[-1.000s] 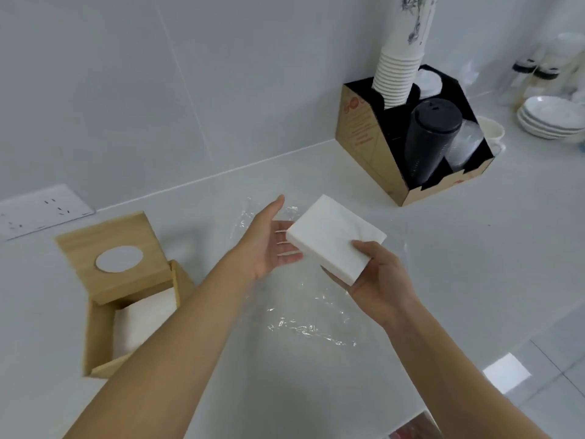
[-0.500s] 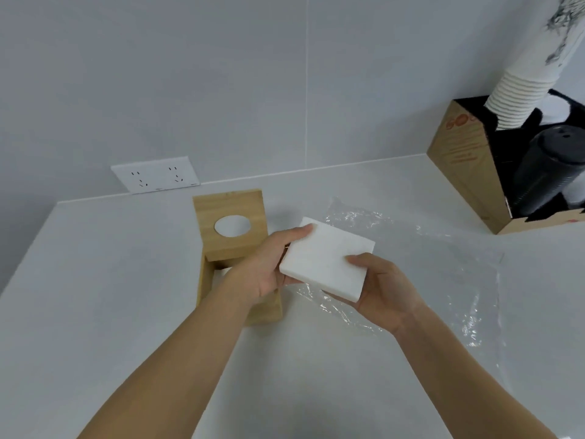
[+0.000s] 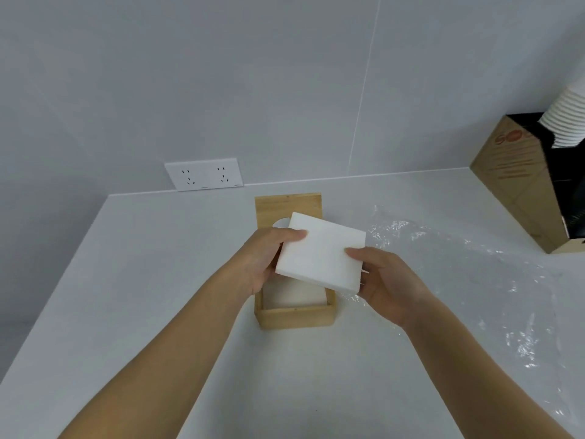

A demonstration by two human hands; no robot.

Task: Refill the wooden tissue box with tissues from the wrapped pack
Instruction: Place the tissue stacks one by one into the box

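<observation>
A white stack of tissues (image 3: 319,253) hangs just above the open wooden tissue box (image 3: 296,316), tilted a little. My left hand (image 3: 264,259) grips its left edge, thumb on top. My right hand (image 3: 384,282) grips its right edge the same way. The box's wooden lid (image 3: 286,205) with a round hole stands raised behind the stack, partly hidden by it. Some white tissues (image 3: 294,294) lie inside the box under the stack. The clear plastic wrapper (image 3: 459,280) lies flat and empty on the counter to the right.
A cardboard holder (image 3: 519,185) with stacked paper cups (image 3: 566,125) stands at the far right against the wall. A double wall socket (image 3: 204,174) sits behind the box. The white counter's left edge runs diagonally at the left.
Both hands carried the tissue stack left from over the wrapper to above the open box. My left hand went from open beside the stack to gripping its edge.
</observation>
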